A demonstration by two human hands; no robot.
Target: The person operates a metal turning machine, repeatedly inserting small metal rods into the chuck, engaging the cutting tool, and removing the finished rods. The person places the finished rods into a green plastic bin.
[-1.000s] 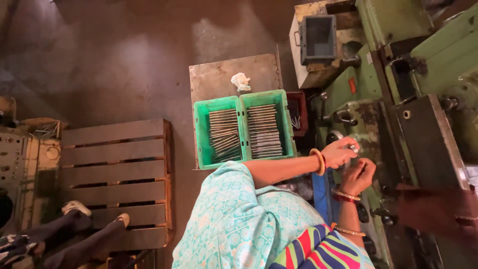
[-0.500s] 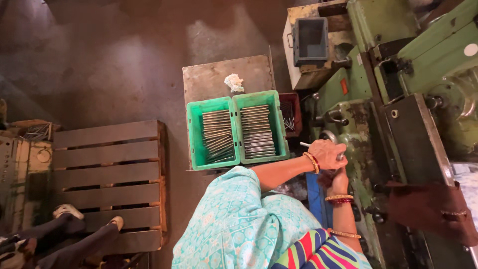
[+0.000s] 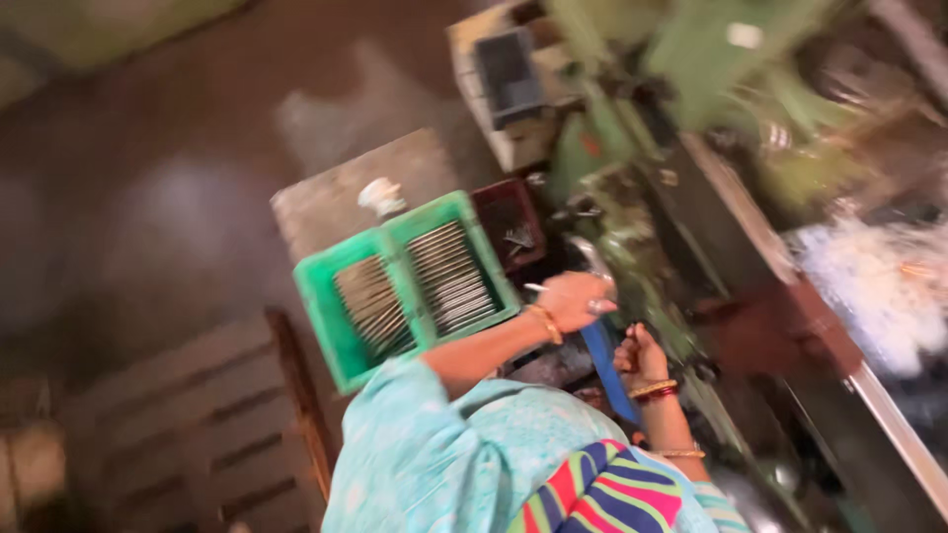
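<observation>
The green two-compartment crate (image 3: 326, 316) is seen to be moulded plastic, faintly glossy. The thin grey rods (image 3: 449, 276) stacked in it are bare metal with a dull sheen. The slatted brown pallet (image 3: 188, 415) is rough, matt wood. The green-painted machine body (image 3: 691, 59) is metal, worn and grimy. The pale turquoise printed garment (image 3: 444, 464) is soft matt cloth.
</observation>
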